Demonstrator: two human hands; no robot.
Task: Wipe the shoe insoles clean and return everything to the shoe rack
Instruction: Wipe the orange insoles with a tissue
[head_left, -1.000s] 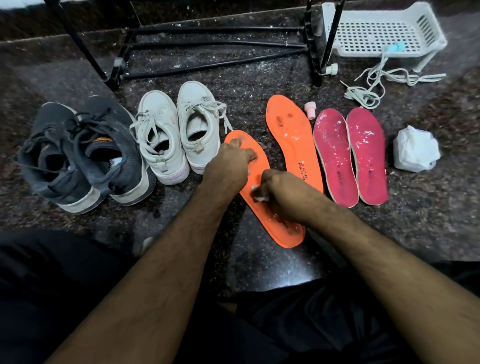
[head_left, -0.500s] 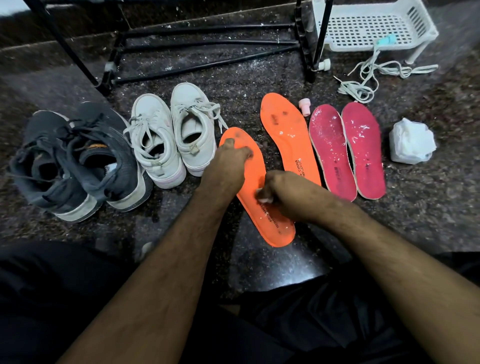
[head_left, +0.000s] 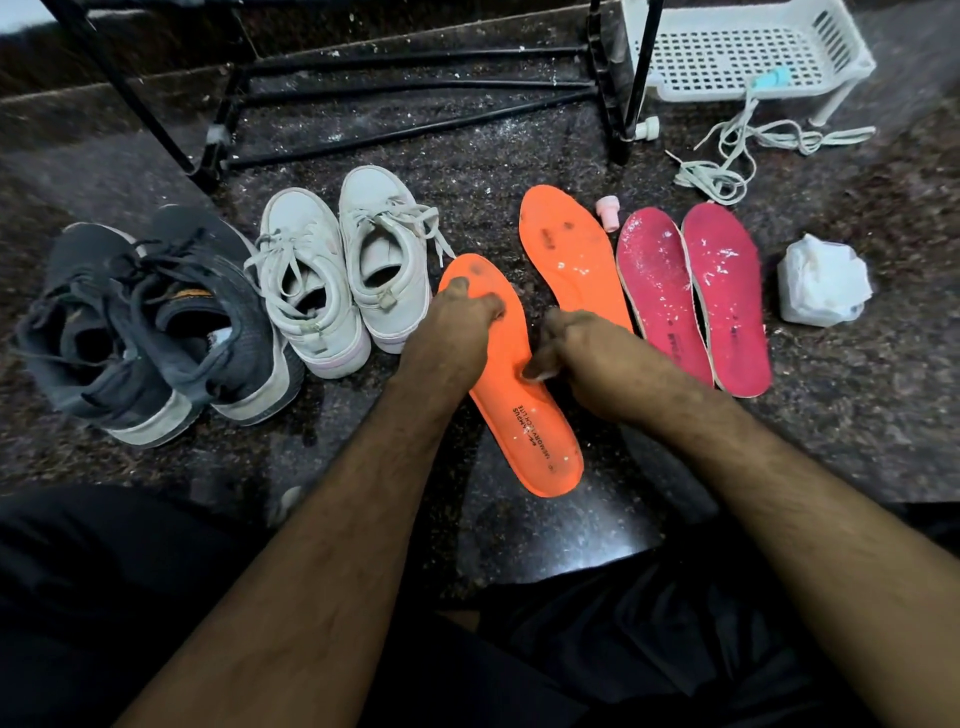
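Around you on the dark speckled floor (head_left: 857, 415) lay a row of things. At the far left sat a pair of grey sneakers (head_left: 156, 332), one leaning on the other, and just beside them a pair of white sneakers (head_left: 337, 275) stood side by side. To the right of your hands lay a second orange insole (head_left: 569, 254), flecked with white, then two pink insoles (head_left: 696, 296) touching along their long edges. A small pink cap (head_left: 607, 213) sat between the orange and pink ones near their toes. A crumpled white tissue wad (head_left: 823, 286) rested at the far right, loose white laces (head_left: 737, 156) trailed towards a white plastic basket (head_left: 737, 52), and the black shoe rack (head_left: 405, 93) stood behind the shoes.

The near orange insole (head_left: 524, 415) lay flat in front of you. Your left hand (head_left: 452, 327) pressed it down near the toe, fingers spread flat upon it. Your right hand (head_left: 576, 353) was curled into a tight grip over its middle, pinching what looked like a small white wipe (head_left: 537, 373) against the surface, though only a sliver showed. Nothing stood between you and the insole.
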